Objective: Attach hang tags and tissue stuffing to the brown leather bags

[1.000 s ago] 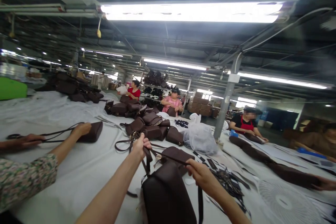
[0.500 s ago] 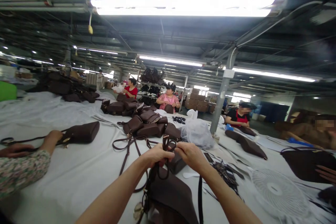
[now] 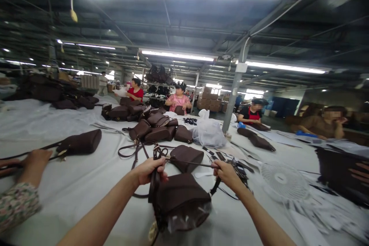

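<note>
A dark brown bag [image 3: 183,196] with clear plastic along its lower edge lies on the white-covered table [image 3: 95,200] in front of me. My left hand [image 3: 151,170] is closed round the gathered strap above the bag's left side. A thin stretch of strap [image 3: 194,164] runs taut from there to my right hand [image 3: 226,173], whose fingers pinch it above the bag's right side. Just behind it lies another brown bag [image 3: 186,157]. A gold-coloured tag [image 3: 152,230] hangs at the near bag's lower left.
Brown bags [image 3: 157,132] are piled ahead, beside a white plastic bag [image 3: 209,132] and a metal post [image 3: 233,102]. A white fan [image 3: 284,180] lies right, near dark straps [image 3: 240,173]. At left, another person's hands [image 3: 36,163] hold a bag's strap. Other people sit around the table.
My hands have moved apart, my right hand drawing a length of strap out to the right. More of the near bag shows, and the view has shifted. The hands at left have moved left.
</note>
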`<state>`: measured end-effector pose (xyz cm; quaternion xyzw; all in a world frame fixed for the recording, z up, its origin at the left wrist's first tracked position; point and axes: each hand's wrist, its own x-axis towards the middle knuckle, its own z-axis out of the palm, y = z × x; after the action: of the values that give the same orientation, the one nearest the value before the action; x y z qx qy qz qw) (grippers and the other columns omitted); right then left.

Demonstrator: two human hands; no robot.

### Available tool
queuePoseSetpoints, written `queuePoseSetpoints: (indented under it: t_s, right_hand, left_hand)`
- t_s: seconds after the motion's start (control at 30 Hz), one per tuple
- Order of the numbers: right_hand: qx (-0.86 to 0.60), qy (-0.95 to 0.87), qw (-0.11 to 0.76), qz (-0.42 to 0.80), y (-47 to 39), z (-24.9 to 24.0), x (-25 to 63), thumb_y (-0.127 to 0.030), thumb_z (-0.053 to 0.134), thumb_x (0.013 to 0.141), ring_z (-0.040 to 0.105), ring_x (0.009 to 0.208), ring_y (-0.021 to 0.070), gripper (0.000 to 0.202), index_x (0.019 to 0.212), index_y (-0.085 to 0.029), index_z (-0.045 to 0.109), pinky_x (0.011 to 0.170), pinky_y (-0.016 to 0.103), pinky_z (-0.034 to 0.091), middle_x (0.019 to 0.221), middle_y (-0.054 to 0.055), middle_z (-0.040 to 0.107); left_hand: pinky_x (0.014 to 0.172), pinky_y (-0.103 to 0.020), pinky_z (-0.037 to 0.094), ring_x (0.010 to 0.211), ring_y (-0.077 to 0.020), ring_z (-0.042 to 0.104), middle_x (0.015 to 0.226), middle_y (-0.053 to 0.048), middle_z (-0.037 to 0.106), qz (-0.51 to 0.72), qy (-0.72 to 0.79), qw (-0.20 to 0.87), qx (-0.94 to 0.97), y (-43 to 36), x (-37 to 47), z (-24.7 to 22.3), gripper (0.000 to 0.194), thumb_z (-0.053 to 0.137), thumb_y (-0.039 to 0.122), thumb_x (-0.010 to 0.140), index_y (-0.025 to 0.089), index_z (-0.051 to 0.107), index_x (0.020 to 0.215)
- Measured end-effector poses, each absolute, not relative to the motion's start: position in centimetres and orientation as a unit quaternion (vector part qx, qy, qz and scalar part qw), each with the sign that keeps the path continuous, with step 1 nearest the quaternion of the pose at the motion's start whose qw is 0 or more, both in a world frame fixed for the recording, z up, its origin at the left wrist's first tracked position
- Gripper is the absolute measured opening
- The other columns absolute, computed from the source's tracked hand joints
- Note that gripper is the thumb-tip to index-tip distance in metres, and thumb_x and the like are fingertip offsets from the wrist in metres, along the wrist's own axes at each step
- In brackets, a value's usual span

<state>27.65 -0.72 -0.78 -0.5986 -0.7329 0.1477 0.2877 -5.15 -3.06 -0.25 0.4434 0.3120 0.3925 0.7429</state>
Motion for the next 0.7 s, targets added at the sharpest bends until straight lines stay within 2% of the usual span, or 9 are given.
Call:
queuePoseSetpoints:
  t_s: [0.07,0.13,0.23,0.3,0.37,0.47,0.57,0.7]
  right_hand:
    - [-0.615,-0.702,0.304,0.194,-1.7,-3.1,28.3,-0.018,0.038,0.078,0.062,0.057,0.0146,0.019,0.068,-0.020,0.055,0.055,0.023,0.044,0.062,0.000,0.065]
    - [-0.601,-0.649,0.372,0.281,-2.8,-4.1,28.2,-0.026,0.040,0.081,0.066,0.063,0.0162,0.020,0.081,-0.019,0.059,0.057,0.026,0.049,0.071,0.002,0.068]
    - [-0.520,-0.531,0.514,0.429,-4.1,-2.5,27.3,-0.038,0.058,0.075,0.067,0.069,0.0187,0.028,0.092,-0.017,0.062,0.062,0.030,0.052,0.078,0.005,0.069]
    - [-0.465,-0.497,0.564,0.467,-4.6,0.1,26.7,-0.038,0.067,0.069,0.063,0.060,0.0158,0.034,0.095,-0.016,0.062,0.058,0.029,0.050,0.073,0.002,0.067]
    - [-0.424,-0.493,0.594,0.473,-4.7,2.4,26.3,-0.034,0.069,0.067,0.051,0.047,0.0094,0.036,0.098,-0.017,0.061,0.048,0.024,0.045,0.064,-0.003,0.062]
    - [-0.400,-0.457,0.644,0.465,-4.6,3.5,25.7,-0.035,0.070,0.063,0.030,0.038,0.0035,0.038,0.096,-0.018,0.058,0.035,0.016,0.028,0.055,-0.008,0.054]
    - [-0.411,-0.413,0.678,0.448,-4.3,1.8,25.2,-0.043,0.071,0.062,0.023,0.035,0.0021,0.042,0.093,-0.018,0.058,0.033,0.013,0.015,0.050,-0.010,0.049]
    - [-0.380,-0.404,0.694,0.459,-4.4,0.4,24.9,-0.058,0.072,0.065,0.021,0.034,0.0011,0.051,0.091,-0.017,0.058,0.033,0.013,0.012,0.049,-0.010,0.048]
  left_hand:
    - [0.059,-0.027,0.053,0.048,-0.0069,0.047,0.055,0.010,0.036,0.415,0.292,0.758,0.410,-3.6,-5.8,-0.8,0.046,0.078,0.045,0.072,0.018,0.042,0.065]
    - [0.052,-0.022,0.050,0.041,-0.0026,0.036,0.056,0.011,0.033,0.427,0.278,0.764,0.395,-4.3,-6.2,-0.6,0.041,0.073,0.040,0.079,0.018,0.041,0.067]
    - [0.046,-0.016,0.044,0.038,-0.0002,0.027,0.057,0.011,0.032,0.458,0.236,0.775,0.367,-4.9,-6.6,1.3,0.033,0.068,0.033,0.085,0.017,0.044,0.071]
    - [0.040,-0.012,0.037,0.038,0.0004,0.025,0.057,0.011,0.033,0.476,0.219,0.764,0.376,-4.9,-6.7,3.4,0.031,0.067,0.031,0.086,0.016,0.045,0.072]
    - [0.035,-0.012,0.029,0.037,0.0004,0.023,0.055,0.010,0.033,0.485,0.227,0.737,0.412,-4.7,-6.6,5.5,0.035,0.070,0.033,0.083,0.016,0.044,0.068]
    - [0.032,-0.013,0.024,0.036,-0.0001,0.021,0.052,0.011,0.034,0.494,0.269,0.678,0.474,-4.2,-5.7,7.0,0.044,0.075,0.040,0.076,0.018,0.039,0.064]
    - [0.032,-0.013,0.020,0.035,-0.0002,0.020,0.049,0.011,0.032,0.495,0.307,0.634,0.509,-4.0,-4.3,7.0,0.050,0.075,0.049,0.072,0.020,0.036,0.062]
    - [0.031,-0.014,0.019,0.035,-0.0005,0.020,0.049,0.011,0.033,0.490,0.311,0.613,0.536,-4.8,-3.1,7.7,0.054,0.077,0.054,0.067,0.020,0.036,0.063]
